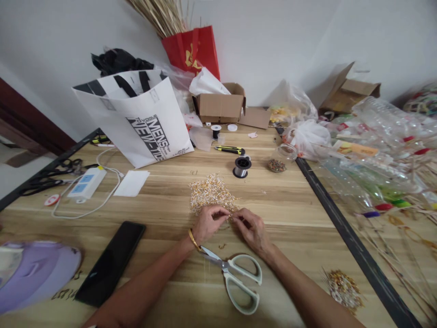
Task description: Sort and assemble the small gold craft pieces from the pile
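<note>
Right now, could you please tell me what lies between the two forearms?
The head view shows pale-handled scissors lying there on the table, pointing toward the left hand, and a few tiny bits nearby.

Counting two bead heaps (pixel 212 193) (pixel 343 289), one near the right edge of the desk (pixel 167 187); one pair of pale-handled scissors (pixel 226 266); one phone (pixel 111 263); two upright spools (pixel 242 167) (pixel 216 132); one utility knife (pixel 230 149); one jar (pixel 276 165); two cardboard boxes (pixel 220 107) (pixel 358 94)

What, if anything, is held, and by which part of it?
Cannot be told: the left grip and right grip nearly meet beside the gold and white bead heap, but anything held is too small to discern.
</note>
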A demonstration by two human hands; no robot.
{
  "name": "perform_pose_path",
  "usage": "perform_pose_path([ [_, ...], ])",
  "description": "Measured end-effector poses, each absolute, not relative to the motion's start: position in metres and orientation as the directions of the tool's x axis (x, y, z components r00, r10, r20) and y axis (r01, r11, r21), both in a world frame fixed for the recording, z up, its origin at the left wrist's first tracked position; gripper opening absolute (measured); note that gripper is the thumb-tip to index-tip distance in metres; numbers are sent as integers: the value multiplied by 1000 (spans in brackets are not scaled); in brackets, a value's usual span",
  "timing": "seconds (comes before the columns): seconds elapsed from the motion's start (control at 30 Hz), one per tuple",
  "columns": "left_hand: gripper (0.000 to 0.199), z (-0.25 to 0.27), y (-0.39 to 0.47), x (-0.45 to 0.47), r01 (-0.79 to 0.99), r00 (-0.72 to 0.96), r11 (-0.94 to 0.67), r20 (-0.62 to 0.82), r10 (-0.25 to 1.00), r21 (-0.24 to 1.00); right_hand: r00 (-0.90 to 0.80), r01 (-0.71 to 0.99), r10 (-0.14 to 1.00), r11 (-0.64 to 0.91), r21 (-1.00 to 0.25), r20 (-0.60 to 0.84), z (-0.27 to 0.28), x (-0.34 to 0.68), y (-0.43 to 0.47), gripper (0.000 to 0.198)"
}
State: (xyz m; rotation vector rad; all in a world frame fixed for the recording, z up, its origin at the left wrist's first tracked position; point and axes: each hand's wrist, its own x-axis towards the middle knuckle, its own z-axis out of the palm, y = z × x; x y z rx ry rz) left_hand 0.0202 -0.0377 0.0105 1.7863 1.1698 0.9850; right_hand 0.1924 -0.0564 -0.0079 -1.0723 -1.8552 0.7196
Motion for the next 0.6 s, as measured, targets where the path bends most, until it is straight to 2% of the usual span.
perform_pose_path([
  [0.6, 8, 10, -37, 20, 354, 274, -292, 200, 941, 889, -266, 395, 879, 474, -787, 396, -8, 193, -56, 14],
])
